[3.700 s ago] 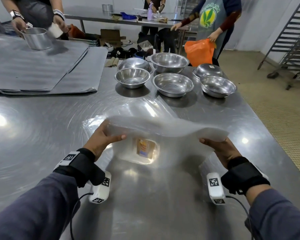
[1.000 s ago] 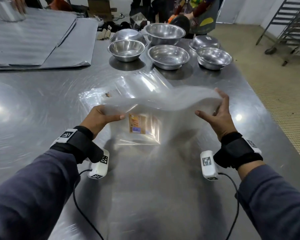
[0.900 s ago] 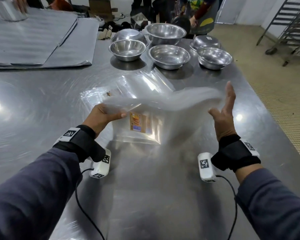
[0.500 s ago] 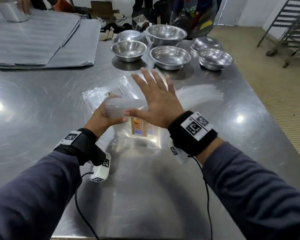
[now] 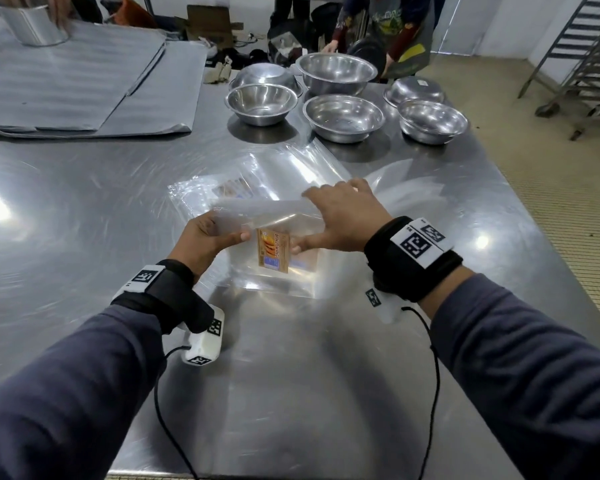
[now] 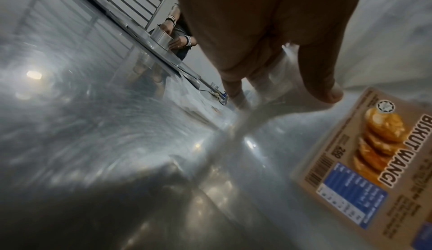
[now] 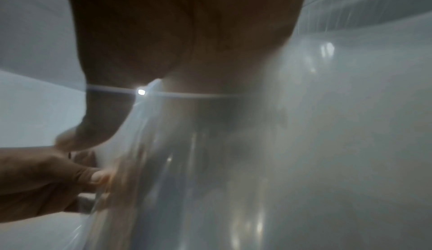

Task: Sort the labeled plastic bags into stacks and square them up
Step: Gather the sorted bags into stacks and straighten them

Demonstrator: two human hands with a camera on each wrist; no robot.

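A bundle of clear plastic bags (image 5: 274,216) hangs just above the steel table (image 5: 84,209), with an orange biscuit label (image 5: 272,251) showing through. My left hand (image 5: 229,233) pinches its left edge, thumb on top. My right hand (image 5: 321,221) grips the bundle from above, its fingers curled over the far edge and its thumb on the near side by the label. In the left wrist view my thumb (image 6: 327,91) lies on the plastic beside the label (image 6: 364,161). The right wrist view is blurred, with plastic running between thumb (image 7: 93,132) and palm. Another labeled bag (image 5: 232,188) lies flat behind.
Several steel bowls (image 5: 343,116) stand at the back of the table. Grey folded sheets (image 5: 84,81) cover the back left, where someone holds a metal pot (image 5: 35,24). The table's right edge (image 5: 534,209) is close. A metal rack (image 5: 586,57) stands at far right.
My right hand let go of the bundle's right end, swept left over it with fingers spread, and now curls onto the bundle near the label. The left hand kept its pinch.
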